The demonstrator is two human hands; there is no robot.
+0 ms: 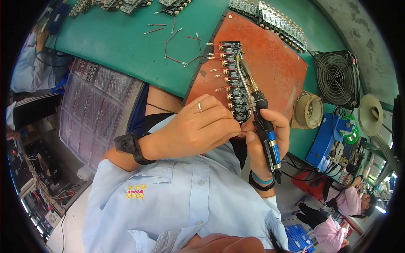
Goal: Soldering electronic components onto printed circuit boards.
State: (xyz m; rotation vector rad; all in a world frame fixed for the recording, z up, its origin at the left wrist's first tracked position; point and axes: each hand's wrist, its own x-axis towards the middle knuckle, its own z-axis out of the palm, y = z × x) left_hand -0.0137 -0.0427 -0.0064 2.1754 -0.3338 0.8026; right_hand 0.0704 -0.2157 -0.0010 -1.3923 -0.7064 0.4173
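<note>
My right hand (270, 141) is closed round a soldering iron (265, 122) with a black and blue handle. A thin curved metal tube runs along its tip, which points away over a row of small circuit boards (234, 82). Short red wires (217, 70) stick out from the left of several boards. My left hand (202, 126), with a ring on one finger, is pinched near the row's near end, its fingertips meeting those of my right hand. Whatever lies between these fingertips is too small to make out. The boards rest on an orange-red work board (274, 63).
Loose red wires (183, 46) lie on the green table (126, 46). More circuit boards (280, 25) are stacked at the back. A fan (336, 78), a round holder (308, 110) and a blue device (325, 141) stand right. Left is a clear compartment tray (99, 114).
</note>
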